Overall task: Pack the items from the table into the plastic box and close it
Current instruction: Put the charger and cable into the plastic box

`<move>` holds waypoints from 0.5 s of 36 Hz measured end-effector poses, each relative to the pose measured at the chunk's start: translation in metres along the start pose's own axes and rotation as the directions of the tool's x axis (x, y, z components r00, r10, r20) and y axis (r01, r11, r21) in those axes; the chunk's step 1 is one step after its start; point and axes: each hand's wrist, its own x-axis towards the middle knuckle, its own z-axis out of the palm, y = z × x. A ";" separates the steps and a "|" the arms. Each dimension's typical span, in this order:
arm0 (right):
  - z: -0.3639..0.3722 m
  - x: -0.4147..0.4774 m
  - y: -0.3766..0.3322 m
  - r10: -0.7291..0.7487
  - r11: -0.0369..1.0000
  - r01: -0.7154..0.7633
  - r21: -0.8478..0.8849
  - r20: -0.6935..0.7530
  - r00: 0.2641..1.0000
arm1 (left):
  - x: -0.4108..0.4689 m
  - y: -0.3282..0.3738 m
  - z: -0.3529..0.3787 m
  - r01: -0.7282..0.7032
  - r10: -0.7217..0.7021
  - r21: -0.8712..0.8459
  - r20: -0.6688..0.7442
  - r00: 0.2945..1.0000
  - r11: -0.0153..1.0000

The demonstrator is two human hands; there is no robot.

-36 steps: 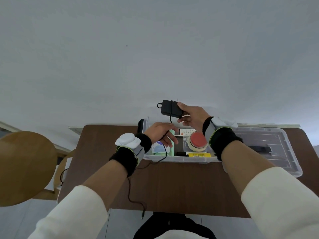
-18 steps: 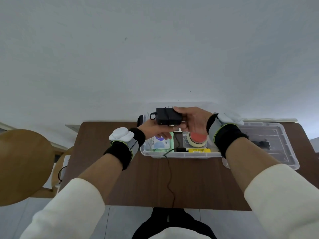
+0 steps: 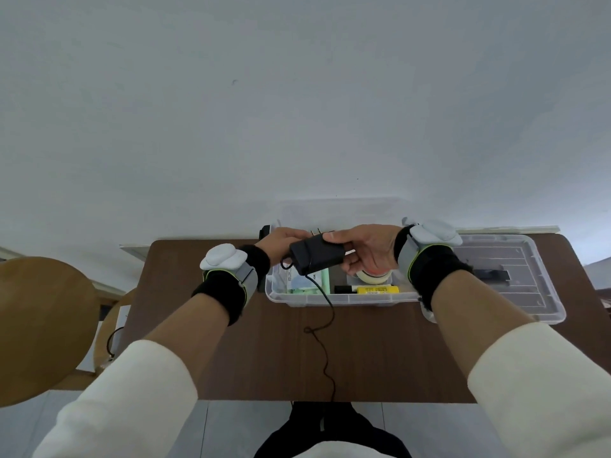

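A clear plastic box [image 3: 340, 297] stands on the brown table [image 3: 271, 352]. Inside lie a yellow tube [image 3: 377, 289], a tape roll [image 3: 373, 276] and a green-edged packet [image 3: 307, 281]. A black power adapter [image 3: 317, 257] is held just above the box. My left hand [image 3: 281, 241] grips its far left end. My right hand [image 3: 363, 252] grips its right end. The adapter's thin black cable [image 3: 325, 332] hangs down over the box's front wall, across the table and off the near edge.
The box's clear lid [image 3: 515, 285] lies flat on the table to the right, with a black clip on it. A wooden chair [image 3: 43, 328] stands at the left. A white wall runs behind the table.
My right hand brought the adapter down from above the box's far side. My left hand rose from the box and took its left end. The cable now trails straight toward me.
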 end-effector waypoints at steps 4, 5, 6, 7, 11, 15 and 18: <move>0.000 -0.005 -0.002 -0.016 0.999 0.017 0.046 -0.016 1.000 | -0.007 -0.008 0.005 0.114 -0.066 -0.263 0.184 0.981 0.958; 0.001 -0.006 -0.004 -0.030 0.997 0.032 0.065 -0.033 0.999 | -0.007 -0.012 0.005 0.115 -0.049 -0.278 0.234 0.971 0.954; 0.001 -0.007 -0.005 -0.047 0.995 0.052 0.088 -0.050 0.998 | -0.009 -0.015 0.005 0.110 -0.029 -0.289 0.271 0.962 0.951; 0.002 -0.007 -0.006 -0.068 0.991 0.075 0.110 -0.066 0.995 | -0.011 -0.018 0.004 0.114 -0.023 -0.287 0.303 0.953 0.951; 0.001 -0.009 -0.011 -0.136 0.975 0.156 0.161 -0.125 0.983 | -0.015 -0.024 -0.001 0.230 -0.097 -0.267 0.434 0.896 0.936; 0.001 -0.009 -0.015 -0.162 0.966 0.188 0.176 -0.152 0.975 | -0.021 -0.023 -0.002 0.281 -0.170 -0.127 0.542 0.823 0.951; 0.003 -0.007 -0.016 -0.167 0.963 0.197 0.181 -0.167 0.972 | -0.024 -0.021 0.001 0.251 -0.178 -0.052 0.569 0.803 0.967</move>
